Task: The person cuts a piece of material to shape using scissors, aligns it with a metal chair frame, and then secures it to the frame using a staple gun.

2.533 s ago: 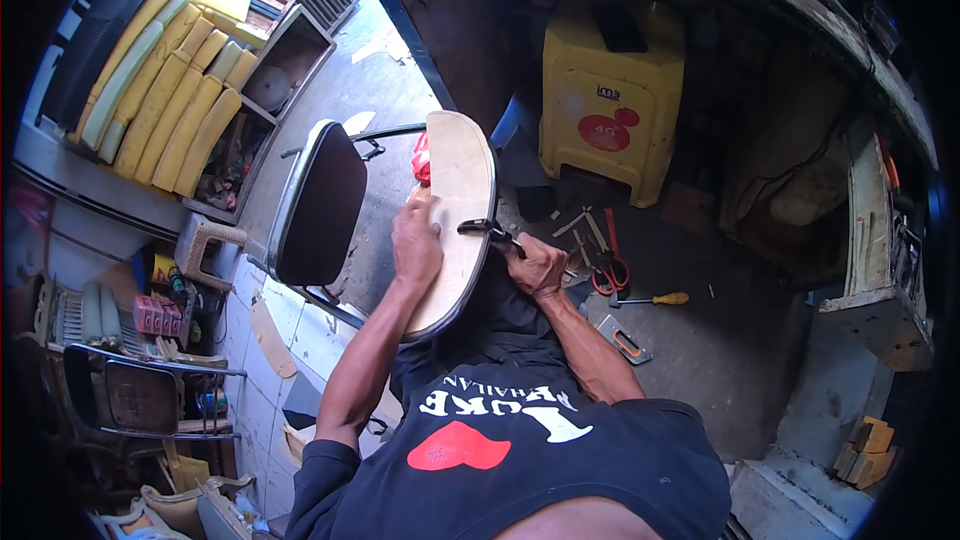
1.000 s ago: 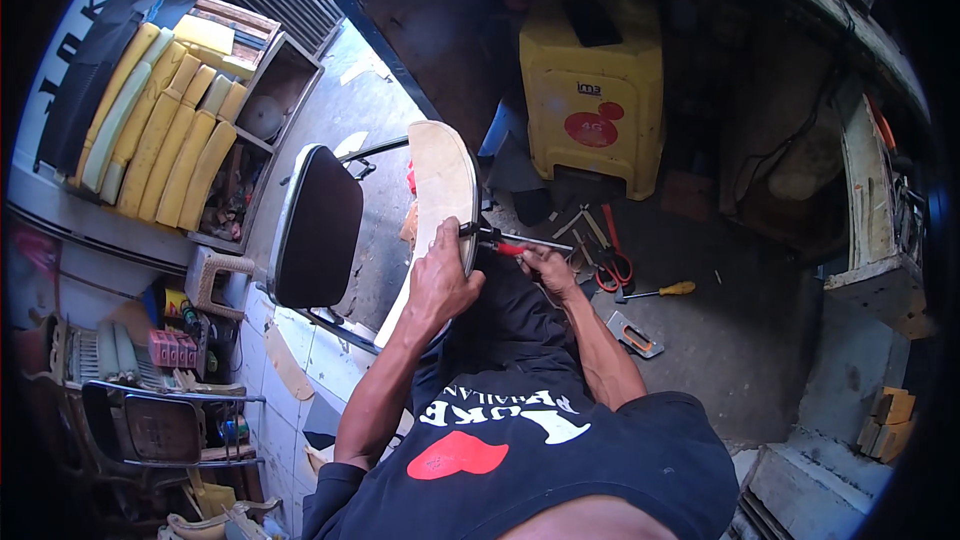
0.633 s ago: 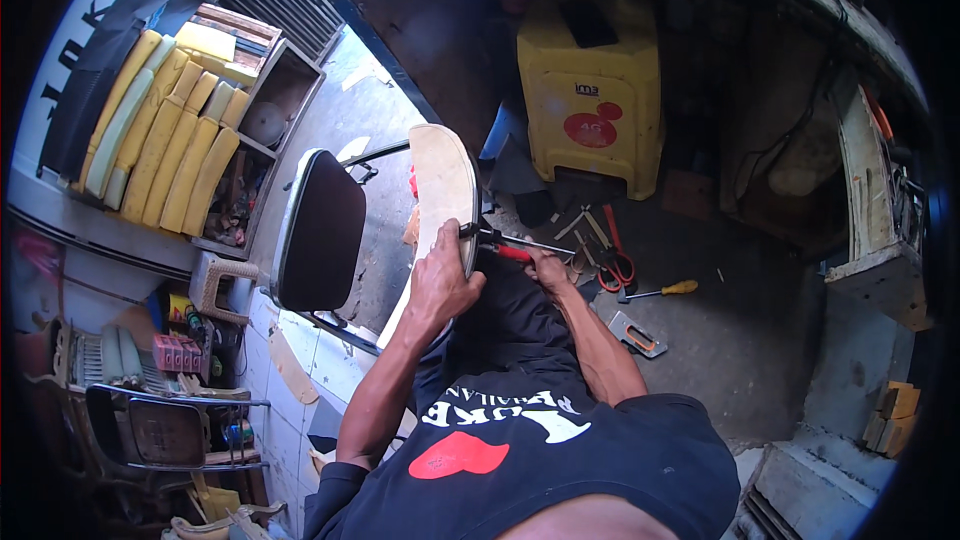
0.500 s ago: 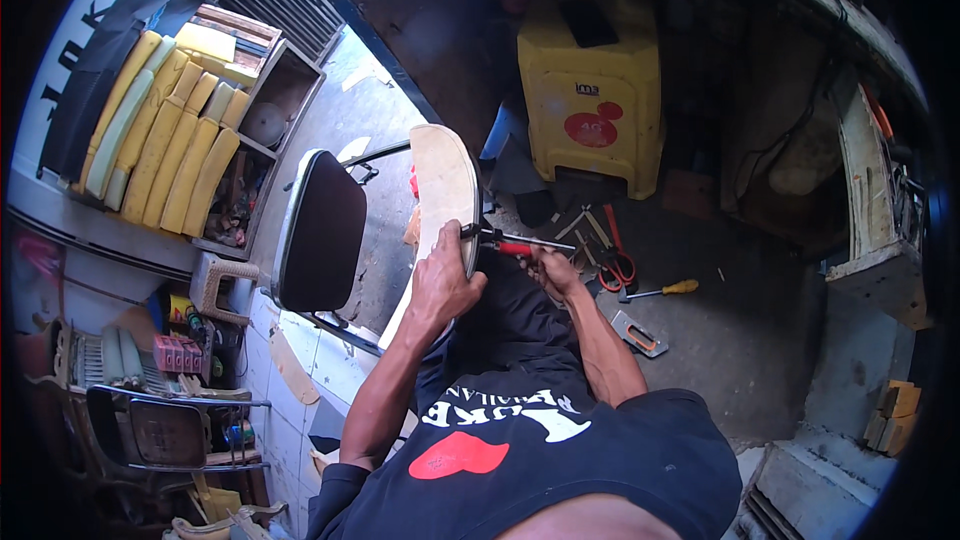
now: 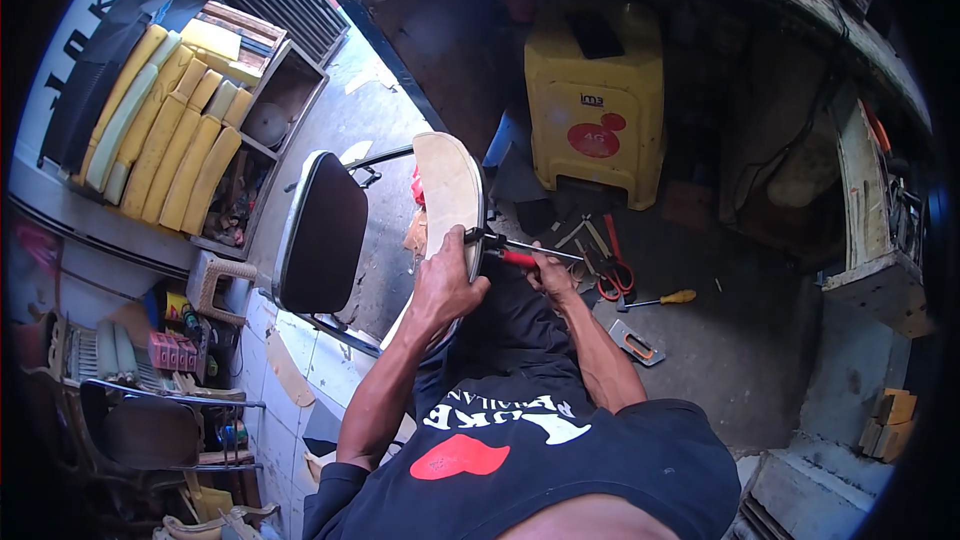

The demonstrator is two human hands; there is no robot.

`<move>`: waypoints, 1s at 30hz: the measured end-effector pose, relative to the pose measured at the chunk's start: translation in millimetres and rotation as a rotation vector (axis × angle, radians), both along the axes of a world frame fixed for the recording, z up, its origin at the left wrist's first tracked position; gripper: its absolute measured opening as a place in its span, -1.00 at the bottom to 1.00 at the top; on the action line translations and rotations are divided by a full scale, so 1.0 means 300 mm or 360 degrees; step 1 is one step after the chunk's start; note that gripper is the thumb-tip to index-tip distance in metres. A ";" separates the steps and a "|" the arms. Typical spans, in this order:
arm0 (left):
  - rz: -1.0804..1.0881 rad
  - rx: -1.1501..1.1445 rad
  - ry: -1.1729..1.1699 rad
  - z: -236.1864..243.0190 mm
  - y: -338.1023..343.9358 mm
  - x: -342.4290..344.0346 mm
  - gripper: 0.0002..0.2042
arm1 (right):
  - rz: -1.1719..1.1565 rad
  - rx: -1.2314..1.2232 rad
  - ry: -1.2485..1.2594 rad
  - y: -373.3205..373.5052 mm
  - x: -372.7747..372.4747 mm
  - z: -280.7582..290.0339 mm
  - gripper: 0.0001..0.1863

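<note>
**Mia:** What is the left hand [image 5: 445, 285] doing?

**Sam:** It is pressed on the pale wooden seat board [image 5: 448, 202]. The fingers are wrapped around the edge of the board and grip it tight. The board stands up on its side, in front of the person's knees.

**Mia:** And the right hand [image 5: 553, 278]?

**Sam:** It is shut around a screwdriver with a red handle [image 5: 520, 257]. The metal tip points left and touches the edge of the board, just above the left hand.

**Mia:** What is next to the board?

**Sam:** A black chair back [image 5: 322, 235] on a metal frame stands just to the left of it.

**Mia:** What lies on the floor [image 5: 740, 340]?

**Sam:** Red scissors [image 5: 612, 275] lie just beside the right hand. A screwdriver with a yellow handle [image 5: 662, 300] is near them. A grey and orange tool [image 5: 636, 342] lies a bit closer to the person.

**Mia:** What is the big yellow thing?

**Sam:** A yellow plastic stool [image 5: 597, 105] stands behind the tools. Yellow foam pads [image 5: 165, 130] lean in a row far off to the left.
</note>
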State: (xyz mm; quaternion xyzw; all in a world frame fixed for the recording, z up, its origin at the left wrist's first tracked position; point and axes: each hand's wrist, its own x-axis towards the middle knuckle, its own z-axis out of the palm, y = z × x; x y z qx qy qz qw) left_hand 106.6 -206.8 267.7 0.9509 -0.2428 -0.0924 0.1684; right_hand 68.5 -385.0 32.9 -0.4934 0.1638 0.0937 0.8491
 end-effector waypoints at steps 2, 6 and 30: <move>0.0003 0.0005 0.0002 0.006 -0.008 0.002 -0.24 | -0.0114 0.0282 -0.0097 -0.003 -0.014 0.021 -0.48; -0.0012 -0.0007 0.0035 0.012 -0.027 0.007 -0.24 | 0.0103 0.0075 -0.0044 -0.068 0.011 -0.077 -0.58; 0.0002 -0.0020 0.0093 0.019 -0.025 0.007 -0.27 | 0.0069 0.0016 -0.0159 -0.070 -0.008 -0.111 -0.51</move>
